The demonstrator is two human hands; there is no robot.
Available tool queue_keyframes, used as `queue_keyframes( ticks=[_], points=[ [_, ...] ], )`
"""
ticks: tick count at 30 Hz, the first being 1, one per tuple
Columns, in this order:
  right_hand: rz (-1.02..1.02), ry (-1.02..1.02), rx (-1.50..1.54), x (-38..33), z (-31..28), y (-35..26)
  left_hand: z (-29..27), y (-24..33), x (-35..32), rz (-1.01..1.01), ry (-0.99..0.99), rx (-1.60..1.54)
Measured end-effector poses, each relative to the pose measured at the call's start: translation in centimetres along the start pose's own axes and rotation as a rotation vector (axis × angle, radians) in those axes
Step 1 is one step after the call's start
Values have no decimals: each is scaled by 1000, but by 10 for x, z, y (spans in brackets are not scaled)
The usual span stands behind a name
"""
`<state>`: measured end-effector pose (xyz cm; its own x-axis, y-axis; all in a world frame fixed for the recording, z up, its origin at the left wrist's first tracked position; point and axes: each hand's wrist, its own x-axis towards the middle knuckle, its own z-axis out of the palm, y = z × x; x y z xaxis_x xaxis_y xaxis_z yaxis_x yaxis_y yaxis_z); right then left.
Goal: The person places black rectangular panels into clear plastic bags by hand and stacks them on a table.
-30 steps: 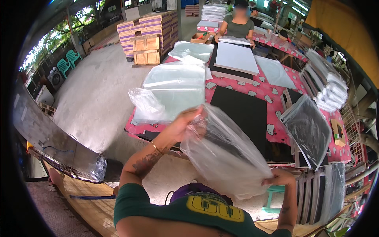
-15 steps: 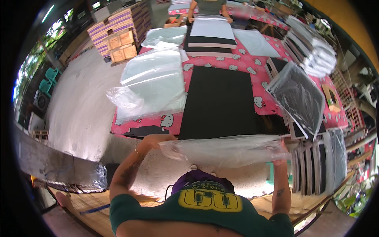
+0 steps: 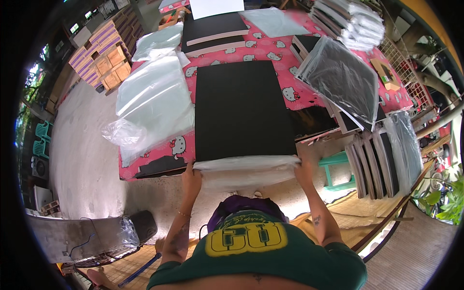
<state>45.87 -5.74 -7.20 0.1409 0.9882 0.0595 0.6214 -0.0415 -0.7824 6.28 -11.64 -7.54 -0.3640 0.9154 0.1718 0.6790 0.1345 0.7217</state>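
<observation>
A large flat black board (image 3: 240, 111) lies on the table, its near edge at the table's front. Along that near edge runs a clear plastic bag (image 3: 246, 173), bunched and hanging toward me. My left hand (image 3: 192, 179) is closed on the bag's left end, close to the board's near left corner. At the opposite corner, my right hand (image 3: 303, 173) grips the bag's right end. Whether the bag's mouth wraps around the board's edge or only touches it is hard to tell. My fingertips are partly hidden.
A pink patterned cloth (image 3: 220, 59) covers the table. Clear plastic bags (image 3: 154, 99) lie to the left; a plastic-wrapped black board (image 3: 340, 77) rests tilted at the right. Several boards (image 3: 372, 164) stand upright beside a green stool (image 3: 334, 170). Stacked boxes (image 3: 104, 53) stand far left.
My hands have come closer together, bringing the bag's ends in line with the board's near corners. The bag now sits against the near edge. My view has shifted.
</observation>
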Motion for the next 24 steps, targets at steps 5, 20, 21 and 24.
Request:
queue_keyframes(
  ticks=[5, 20, 21, 24],
  points=[
    [-167, 127, -2, -6, -6, -6, -19, 46, 2, -147, -124, -43],
    [-207, -47, 1580, 114, -166, -259, -188, 195, 197, 221, -155, -1671],
    [-215, -88, 1592, 131, -160, -253, -174, 188, 226, 214, -91, -1670],
    [-178, -156, 1624, 179, -128, -212, -113, 159, 272, -115, -238, -1781]
  ],
)
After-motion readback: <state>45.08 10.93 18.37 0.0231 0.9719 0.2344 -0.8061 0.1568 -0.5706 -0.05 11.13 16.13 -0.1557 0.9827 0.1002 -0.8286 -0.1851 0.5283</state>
